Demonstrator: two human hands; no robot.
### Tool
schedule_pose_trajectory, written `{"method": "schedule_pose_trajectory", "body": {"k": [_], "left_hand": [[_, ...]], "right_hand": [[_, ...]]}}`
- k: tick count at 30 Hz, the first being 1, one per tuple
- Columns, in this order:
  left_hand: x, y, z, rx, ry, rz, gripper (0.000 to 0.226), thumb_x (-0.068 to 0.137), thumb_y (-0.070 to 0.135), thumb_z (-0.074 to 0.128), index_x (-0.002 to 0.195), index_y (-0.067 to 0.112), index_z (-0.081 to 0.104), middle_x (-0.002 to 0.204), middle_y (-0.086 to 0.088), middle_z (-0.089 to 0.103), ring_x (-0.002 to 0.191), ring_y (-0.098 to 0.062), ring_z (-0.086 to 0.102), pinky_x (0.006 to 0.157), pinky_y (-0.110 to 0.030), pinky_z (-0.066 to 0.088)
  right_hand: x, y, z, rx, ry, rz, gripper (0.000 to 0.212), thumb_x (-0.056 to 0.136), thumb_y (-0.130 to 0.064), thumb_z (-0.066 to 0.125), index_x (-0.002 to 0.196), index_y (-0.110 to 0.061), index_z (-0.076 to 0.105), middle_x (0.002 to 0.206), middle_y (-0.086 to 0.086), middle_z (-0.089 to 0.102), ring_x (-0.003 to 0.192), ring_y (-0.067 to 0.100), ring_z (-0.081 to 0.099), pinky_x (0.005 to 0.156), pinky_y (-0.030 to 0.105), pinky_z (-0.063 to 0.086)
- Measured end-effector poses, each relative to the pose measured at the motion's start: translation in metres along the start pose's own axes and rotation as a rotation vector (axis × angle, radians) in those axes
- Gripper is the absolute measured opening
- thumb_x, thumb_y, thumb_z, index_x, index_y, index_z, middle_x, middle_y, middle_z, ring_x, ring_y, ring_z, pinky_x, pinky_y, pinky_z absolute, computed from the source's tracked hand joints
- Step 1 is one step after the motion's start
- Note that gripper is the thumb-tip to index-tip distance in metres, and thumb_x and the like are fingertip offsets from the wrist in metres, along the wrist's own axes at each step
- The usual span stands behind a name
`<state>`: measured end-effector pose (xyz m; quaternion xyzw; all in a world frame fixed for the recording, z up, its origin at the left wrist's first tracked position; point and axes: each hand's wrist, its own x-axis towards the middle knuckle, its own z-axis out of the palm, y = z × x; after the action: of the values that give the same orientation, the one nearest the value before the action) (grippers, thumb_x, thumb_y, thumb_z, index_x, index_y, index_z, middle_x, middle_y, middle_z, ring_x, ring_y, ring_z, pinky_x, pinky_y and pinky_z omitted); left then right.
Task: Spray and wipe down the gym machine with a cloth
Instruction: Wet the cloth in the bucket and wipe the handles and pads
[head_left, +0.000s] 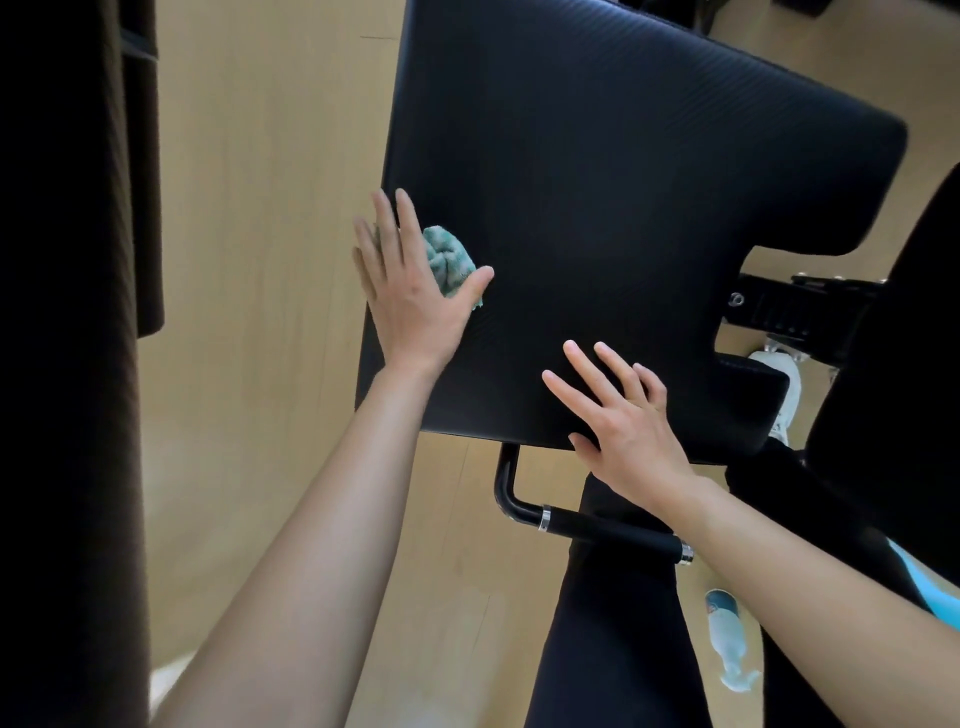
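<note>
A large black padded seat (623, 182) of the gym machine fills the middle of the view. My left hand (410, 291) presses a crumpled teal cloth (448, 258) flat against the pad's left edge, fingers spread over it. My right hand (618, 421) rests open on the pad's near edge, fingers apart, holding nothing. A spray bottle (727, 639) lies on the floor at the lower right, away from both hands.
A black handle bar (587, 522) with chrome rings juts out below the pad. Black machine frame parts (795, 306) sit to the right, beside a white shoe (779, 384). A dark panel (67, 364) runs down the left. The floor (270, 208) is light wood.
</note>
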<state>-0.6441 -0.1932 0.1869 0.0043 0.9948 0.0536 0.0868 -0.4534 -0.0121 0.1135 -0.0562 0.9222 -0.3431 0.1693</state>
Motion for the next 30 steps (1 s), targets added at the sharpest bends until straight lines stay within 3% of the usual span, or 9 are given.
{"method": "schedule_pose_trajectory", "body": {"k": [3, 5, 8, 11, 17, 20, 26, 30], "left_hand": [[-0.026, 0.012, 0.003, 0.009, 0.192, -0.141, 0.093, 0.087, 0.064, 0.062, 0.161, 0.018, 0.029, 0.169, -0.010, 0.019, 0.156, -0.039, 0.013, 0.125, -0.051, 0.021], [-0.043, 0.021, 0.010, 0.020, 0.196, -0.200, 0.081, 0.092, 0.059, 0.058, 0.159, 0.022, 0.033, 0.168, -0.009, 0.024, 0.154, -0.036, 0.021, 0.123, -0.050, 0.027], [-0.051, 0.025, 0.024, 0.066, 0.129, -0.183, 0.072, 0.101, 0.053, 0.048, 0.162, 0.022, 0.025, 0.169, -0.012, 0.021, 0.156, -0.034, 0.020, 0.124, -0.050, 0.027], [-0.035, 0.024, 0.031, 0.074, 0.155, -0.240, 0.066, 0.105, 0.047, 0.043, 0.163, 0.020, 0.023, 0.169, -0.015, 0.020, 0.156, -0.036, 0.019, 0.125, -0.051, 0.023], [0.032, 0.018, 0.019, -0.044, 0.230, -0.350, 0.064, 0.104, 0.048, 0.037, 0.161, 0.021, 0.028, 0.158, -0.006, 0.043, 0.141, -0.027, 0.047, 0.110, -0.050, 0.043], [0.055, 0.025, 0.017, -0.068, 0.216, -0.395, 0.062, 0.106, 0.046, 0.035, 0.162, 0.021, 0.023, 0.157, 0.000, 0.045, 0.138, -0.025, 0.049, 0.107, -0.051, 0.043], [0.060, 0.063, 0.025, 0.146, 0.152, -0.159, 0.068, 0.104, 0.048, 0.037, 0.164, 0.026, 0.012, 0.172, 0.000, 0.011, 0.159, -0.028, 0.010, 0.121, -0.061, 0.021], [0.023, 0.084, 0.047, 0.248, 0.036, 0.191, 0.069, 0.103, 0.053, 0.036, 0.164, 0.026, 0.018, 0.172, -0.001, 0.013, 0.159, -0.030, 0.007, 0.125, -0.061, 0.008]], "right_hand": [[0.000, 0.002, -0.004, 0.000, 0.091, -0.020, 0.079, 0.082, -0.016, 0.081, 0.152, -0.026, 0.046, 0.168, 0.005, 0.025, 0.155, 0.030, 0.023, 0.117, 0.055, 0.028], [0.004, 0.006, -0.011, -0.031, 0.159, 0.026, 0.074, 0.084, -0.019, 0.079, 0.151, -0.023, 0.048, 0.167, 0.008, 0.029, 0.152, 0.032, 0.027, 0.114, 0.056, 0.031], [0.016, 0.015, -0.021, -0.079, 0.158, 0.135, 0.079, 0.085, -0.030, 0.079, 0.154, -0.025, 0.043, 0.168, 0.010, 0.025, 0.153, 0.037, 0.023, 0.114, 0.061, 0.029], [0.019, 0.024, -0.025, -0.104, 0.100, 0.124, 0.085, 0.084, -0.037, 0.081, 0.157, -0.028, 0.038, 0.169, 0.008, 0.022, 0.154, 0.036, 0.021, 0.115, 0.060, 0.029], [0.017, 0.030, -0.029, -0.075, 0.069, 0.108, 0.089, 0.082, -0.035, 0.083, 0.158, -0.031, 0.035, 0.170, 0.005, 0.020, 0.155, 0.034, 0.018, 0.115, 0.056, 0.028], [0.017, 0.032, -0.031, -0.065, 0.045, 0.103, 0.090, 0.083, -0.034, 0.083, 0.158, -0.032, 0.033, 0.170, 0.004, 0.018, 0.155, 0.033, 0.017, 0.115, 0.055, 0.026], [0.016, 0.036, -0.035, -0.033, 0.034, 0.076, 0.090, 0.083, -0.030, 0.083, 0.158, -0.032, 0.034, 0.171, 0.002, 0.018, 0.156, 0.032, 0.018, 0.115, 0.052, 0.026], [0.015, 0.043, -0.038, -0.006, 0.060, 0.037, 0.084, 0.083, -0.024, 0.082, 0.156, -0.029, 0.040, 0.169, 0.002, 0.023, 0.155, 0.030, 0.022, 0.114, 0.051, 0.029]]}}
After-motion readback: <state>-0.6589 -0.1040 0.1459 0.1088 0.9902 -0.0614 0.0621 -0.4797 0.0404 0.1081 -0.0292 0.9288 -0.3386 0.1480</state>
